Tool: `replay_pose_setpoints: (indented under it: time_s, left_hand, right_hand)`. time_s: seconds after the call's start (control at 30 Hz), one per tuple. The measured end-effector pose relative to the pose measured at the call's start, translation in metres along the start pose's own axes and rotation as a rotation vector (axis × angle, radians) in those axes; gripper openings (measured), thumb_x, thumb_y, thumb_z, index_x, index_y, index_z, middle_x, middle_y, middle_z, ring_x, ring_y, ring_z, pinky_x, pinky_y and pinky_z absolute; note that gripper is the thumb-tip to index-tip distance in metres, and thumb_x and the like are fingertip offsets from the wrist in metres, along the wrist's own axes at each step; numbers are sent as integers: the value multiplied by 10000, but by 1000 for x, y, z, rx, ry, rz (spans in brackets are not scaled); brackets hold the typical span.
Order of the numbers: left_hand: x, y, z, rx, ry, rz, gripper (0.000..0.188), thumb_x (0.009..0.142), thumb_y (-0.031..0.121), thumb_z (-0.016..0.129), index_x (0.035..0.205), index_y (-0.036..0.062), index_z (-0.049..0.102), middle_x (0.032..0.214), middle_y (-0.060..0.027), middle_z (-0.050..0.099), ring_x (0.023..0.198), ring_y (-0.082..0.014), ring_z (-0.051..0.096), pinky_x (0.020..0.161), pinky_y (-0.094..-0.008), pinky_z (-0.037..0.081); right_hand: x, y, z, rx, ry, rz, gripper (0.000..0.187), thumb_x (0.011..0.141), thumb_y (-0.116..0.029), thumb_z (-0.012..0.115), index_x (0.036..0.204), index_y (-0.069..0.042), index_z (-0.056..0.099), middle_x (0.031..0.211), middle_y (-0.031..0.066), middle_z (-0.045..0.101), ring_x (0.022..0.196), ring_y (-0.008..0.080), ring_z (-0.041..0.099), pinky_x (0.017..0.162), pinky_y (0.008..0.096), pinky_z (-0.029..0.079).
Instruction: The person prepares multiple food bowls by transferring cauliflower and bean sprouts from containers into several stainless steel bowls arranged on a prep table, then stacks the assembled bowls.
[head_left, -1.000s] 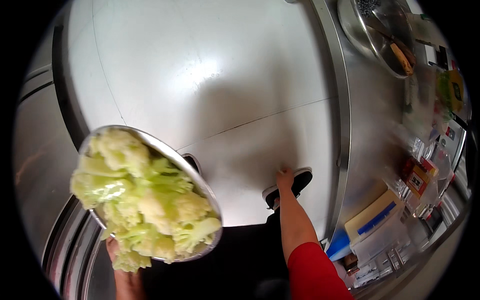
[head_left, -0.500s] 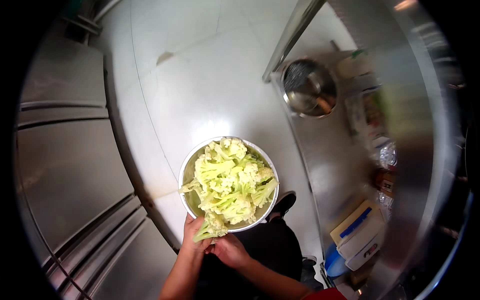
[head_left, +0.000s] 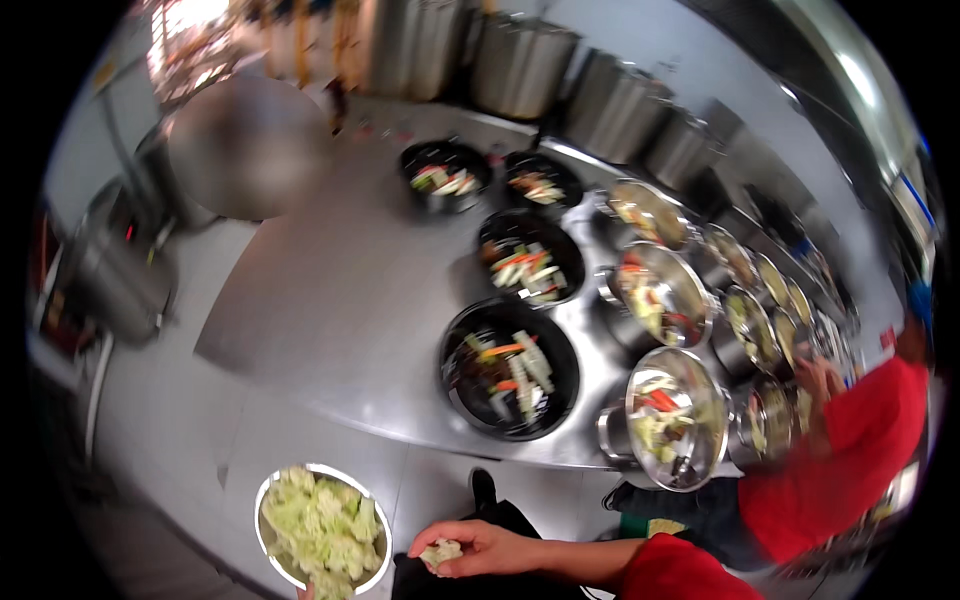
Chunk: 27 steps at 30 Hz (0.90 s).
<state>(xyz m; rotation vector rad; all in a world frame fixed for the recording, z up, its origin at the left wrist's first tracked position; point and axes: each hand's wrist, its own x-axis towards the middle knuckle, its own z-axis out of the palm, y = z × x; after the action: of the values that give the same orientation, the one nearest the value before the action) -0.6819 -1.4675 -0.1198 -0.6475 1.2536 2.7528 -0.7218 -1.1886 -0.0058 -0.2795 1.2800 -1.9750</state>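
Note:
A metal bowl (head_left: 262, 545) heaped with pale green-white cauliflower florets (head_left: 318, 525) is at the lower left. At its near rim, a small part of my left hand (head_left: 304, 593) shows, gripping the bowl; most of that hand is cut off by the picture's edge. My right hand (head_left: 480, 548), to the right of the bowl and apart from it, is closed around a cauliflower floret (head_left: 440, 552). Beyond my hands, several black pots (head_left: 455, 395) and steel pots (head_left: 637, 420) with mixed cut vegetables stand on a steel table (head_left: 330, 350).
A co-worker in a red top (head_left: 850, 440) stands at the right, one hand (head_left: 820, 378) near the pots. Tall steel stockpots (head_left: 520, 65) line the back. A steel bin-like container (head_left: 120, 270) stands at the far left, beside a blurred grey round shape (head_left: 250, 150).
My view has swung from the floor and shelving to a table of pots. The bowl now appears lower and further left. My right hand has moved away from it, holding a floret.

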Motion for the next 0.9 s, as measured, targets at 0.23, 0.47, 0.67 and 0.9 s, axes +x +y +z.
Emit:
replay_pose_setpoints:
  time_s: [0.23, 0.47, 0.67, 0.9]
  left_hand:
    - [30, 1, 157, 172, -135, -215, 419, 901, 163, 495, 1285, 23, 402, 1207, -128, 516, 1074, -240, 523, 869, -376, 456]
    - [51, -32, 270, 289, -208, -334, 391, 900, 133, 493, 1263, 7, 424, 1175, -133, 532, 1040, -229, 535, 829, -346, 468]
    - [60, -49, 328, 370, -172, -376, 368, 899, 107, 491, 1245, -7, 442, 1149, -137, 545, 1010, -219, 545, 795, -320, 479]
    - [65, -57, 352, 430, -222, -432, 341, 897, 77, 488, 1223, -23, 463, 1117, -142, 561, 975, -208, 556, 755, -290, 491]
  right_hand:
    - [-135, -115, -87, 110, 530, -176, 411, 869, -96, 523, 1271, -119, 441, 1038, 83, 583, 871, 120, 541, 678, 251, 470]
    - [-251, -144, -213, -167, 1102, -192, 424, 819, -143, 641, 1204, -54, 487, 972, 92, 618, 806, 119, 584, 629, 248, 486]
    - [-275, -299, -323, -640, 1327, -547, 466, 797, -174, 661, 1209, -35, 493, 854, 45, 591, 682, 75, 537, 621, 227, 451]
    - [-258, -329, -379, -956, 1586, -698, 439, 799, -131, 648, 1197, -27, 495, 1114, 180, 534, 928, 256, 584, 771, 330, 485]
